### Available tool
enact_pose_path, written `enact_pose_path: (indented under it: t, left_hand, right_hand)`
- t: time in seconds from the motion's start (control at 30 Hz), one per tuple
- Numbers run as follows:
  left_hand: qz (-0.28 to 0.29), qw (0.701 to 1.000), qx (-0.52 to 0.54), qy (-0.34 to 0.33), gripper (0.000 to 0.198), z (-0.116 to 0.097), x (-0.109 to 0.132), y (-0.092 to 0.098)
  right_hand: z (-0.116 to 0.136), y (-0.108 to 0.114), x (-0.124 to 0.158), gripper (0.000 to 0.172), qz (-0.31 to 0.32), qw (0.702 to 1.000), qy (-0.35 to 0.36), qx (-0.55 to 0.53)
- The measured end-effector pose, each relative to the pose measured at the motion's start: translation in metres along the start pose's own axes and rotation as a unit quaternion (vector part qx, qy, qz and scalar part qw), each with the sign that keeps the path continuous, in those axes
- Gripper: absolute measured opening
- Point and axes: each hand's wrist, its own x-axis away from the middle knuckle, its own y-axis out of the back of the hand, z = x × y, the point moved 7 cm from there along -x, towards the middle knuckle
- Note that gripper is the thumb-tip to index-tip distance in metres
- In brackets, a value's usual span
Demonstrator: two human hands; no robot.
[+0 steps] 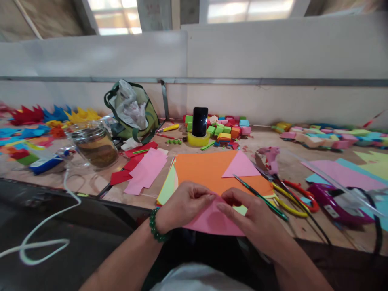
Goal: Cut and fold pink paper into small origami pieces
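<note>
In the head view, holds a pink sheet (209, 222) at lower centre of the frame, pinching its upper edge in the fingers of left hand (183, 204) and right hand (251, 212) (wears a green bead bracelet (153, 226) on the left). Faces an orange sheet (200, 169) mid-frame on the tabletop (260, 139), partly covered by a pink triangle (241, 166).

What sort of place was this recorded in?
Probably a craft workshop: the wooden bench holds an orange sheet and a heap of small colourful pieces, while the left hand and right hand grip pink paper.
</note>
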Motion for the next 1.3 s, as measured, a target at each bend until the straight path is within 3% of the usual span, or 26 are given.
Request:
enact_pose_path:
  t: [0.1,0.2,0.27,0.37,0.5,0.63,0.87,1.07,1.3]
  left_hand:
    - [0.015,0.999,-0.042,0.007,0.032,0.000,0.002,-0.009]
    - [-0.006,0.996,-0.090,0.019,0.040,0.005,-0.001,-0.011]
    - [0.013,0.994,-0.105,0.027,0.039,0.006,-0.004,-0.014]
    - [0.031,0.987,-0.149,0.059,0.032,0.008,-0.003,-0.010]
    - [0.005,0.979,-0.181,0.090,0.025,0.008,0.005,0.008]
    - [-0.025,0.991,-0.075,0.104,0.009,0.008,0.012,0.025]
    - [-0.124,0.981,0.143,0.048,0.025,0.014,0.011,0.038]
    - [-0.144,0.964,0.213,0.063,0.026,0.017,0.012,0.031]
    - [-0.179,0.945,0.265,0.070,0.028,0.022,0.011,0.034]
  right_hand:
    - [0.006,0.003,-0.001,0.020,-0.057,0.997,0.048,-0.010]
    - [0.011,-0.003,-0.004,0.023,-0.071,0.991,0.117,0.008]
    - [0.011,-0.005,-0.005,0.024,-0.095,0.983,0.153,0.025]
    - [0.003,-0.003,-0.007,0.023,-0.139,0.975,0.167,0.054]
    - [-0.010,0.012,-0.008,0.022,-0.224,0.959,0.153,0.077]
    - [-0.014,0.028,-0.007,0.021,-0.268,0.957,0.082,0.070]
    - [-0.010,0.043,0.004,0.025,-0.344,0.935,0.026,0.075]
    - [-0.013,0.045,0.008,0.026,-0.368,0.924,0.047,0.091]
    - [-0.008,0.045,0.018,0.027,-0.412,0.906,0.009,0.096]
